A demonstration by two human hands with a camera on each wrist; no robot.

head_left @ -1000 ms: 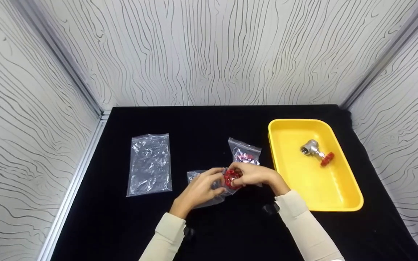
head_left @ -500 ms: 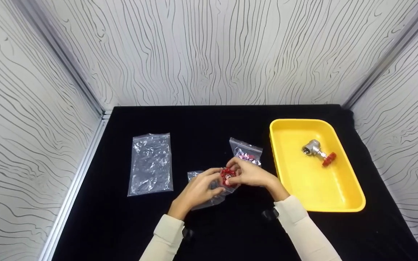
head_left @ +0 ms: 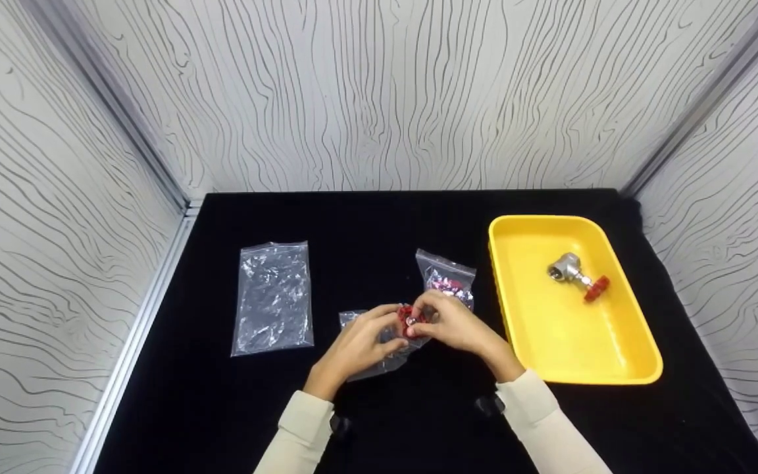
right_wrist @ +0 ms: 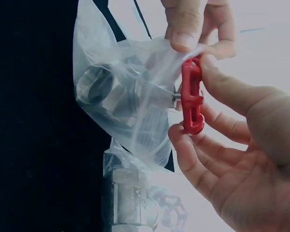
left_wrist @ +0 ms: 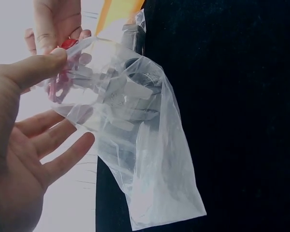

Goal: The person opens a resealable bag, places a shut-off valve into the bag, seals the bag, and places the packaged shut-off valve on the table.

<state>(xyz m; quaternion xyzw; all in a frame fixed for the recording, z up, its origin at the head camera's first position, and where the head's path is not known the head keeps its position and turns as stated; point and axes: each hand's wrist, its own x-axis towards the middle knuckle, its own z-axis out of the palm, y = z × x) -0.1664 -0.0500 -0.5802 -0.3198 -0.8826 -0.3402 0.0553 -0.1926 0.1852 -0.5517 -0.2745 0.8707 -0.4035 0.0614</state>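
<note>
Valve [head_left: 404, 312], red-wheeled and partly inside a clear bag [head_left: 385, 365], is held between two hands left of the yellow tray [head_left: 570, 355], as I watch remotely through the head camera. The left hand [head_left: 364, 343] is farther from the tray, the right hand [head_left: 461, 324] nearer. A second bagged valve [head_left: 448, 280] lies on the black-covered table [head_left: 412, 428] just left of the tray, partly hidden by the right hand; a flat bag [head_left: 274, 299] lies well to the tray's left. Inside the tray rests a loose valve [head_left: 571, 268], silver with a red wheel.

My left wrist view shows the left thumb and a finger pinching the clear bag's edge, the lower fingers spread apart. The valve's metal body shows through the plastic, with the tray beyond.

In my right wrist view, the right thumb and fingers pinch the valve's red handwheel [right_wrist: 192, 100] at the bag's mouth; the silver body, its round opening visible, is inside the plastic.
</note>
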